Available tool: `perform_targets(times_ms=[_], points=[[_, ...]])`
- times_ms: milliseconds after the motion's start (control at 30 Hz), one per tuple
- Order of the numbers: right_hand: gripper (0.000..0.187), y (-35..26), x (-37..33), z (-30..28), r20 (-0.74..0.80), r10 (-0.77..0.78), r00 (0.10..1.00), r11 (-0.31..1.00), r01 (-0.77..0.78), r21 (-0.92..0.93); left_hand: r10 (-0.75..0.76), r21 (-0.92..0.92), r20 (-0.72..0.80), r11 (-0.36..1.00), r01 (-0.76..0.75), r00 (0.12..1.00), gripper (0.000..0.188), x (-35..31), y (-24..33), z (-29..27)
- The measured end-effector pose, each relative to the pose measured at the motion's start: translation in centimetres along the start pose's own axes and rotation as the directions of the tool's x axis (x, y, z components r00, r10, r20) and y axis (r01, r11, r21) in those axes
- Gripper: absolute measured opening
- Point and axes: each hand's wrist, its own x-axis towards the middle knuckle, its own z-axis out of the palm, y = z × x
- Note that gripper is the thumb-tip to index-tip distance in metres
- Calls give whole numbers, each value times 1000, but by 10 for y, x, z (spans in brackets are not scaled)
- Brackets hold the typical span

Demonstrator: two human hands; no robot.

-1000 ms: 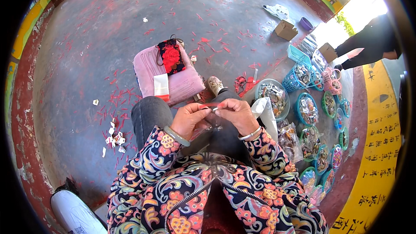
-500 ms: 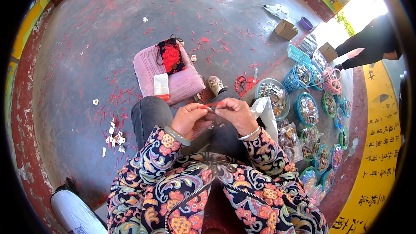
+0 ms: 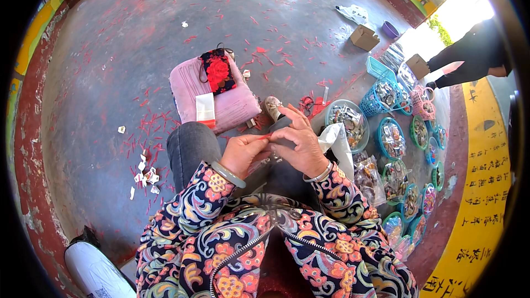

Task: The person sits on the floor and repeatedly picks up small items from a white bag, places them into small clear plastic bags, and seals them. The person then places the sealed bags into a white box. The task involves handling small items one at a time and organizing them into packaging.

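My left hand (image 3: 238, 153), with a bangle at the wrist, is closed in a pinch above my lap. Between its thumb and fingertips is a thin red strip (image 3: 264, 137). My right hand (image 3: 300, 147) is right beside it, fingers spread and raised, the index fingertip at the strip's end. Whether that fingertip presses on the strip I cannot tell. Below the hands, something clear and shiny shows over my dark trousers, partly hidden by the fingers. Past my left knee (image 3: 193, 146) a pink cushion (image 3: 182, 85) bears a black pouch with a red flower (image 3: 218, 72) and a small white-and-red packet (image 3: 205, 107).
To my right stand several baskets and basins of small packaged goods, among them a clear basin (image 3: 359, 143) and a blue basket (image 3: 378, 99). A white bag (image 3: 335, 138) is by my right wrist. Red scraps and crumpled white papers (image 3: 148, 176) litter the floor. Another person (image 3: 469, 52) stands far right.
My right hand has opened out of its pinch, its fingers lifting and spreading. The red strip stretched between both hands before; now it shows shorter, at my left fingertips.
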Motion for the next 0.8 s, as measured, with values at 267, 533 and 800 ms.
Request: perform_targets(times_ms=[267,533,800], points=[[19,9,0,6,16,20,1000,997,-22,76,-11,7,73,1000,10,997,26,-3,4,1],[19,8,4,6,-24,-85,996,983,88,163,-91,-56,85,994,96,992,27,-4,12,2],[17,11,6,0,115,-34,993,979,10,205,-84,-31,64,996,86,994,27,-8,14,6]])
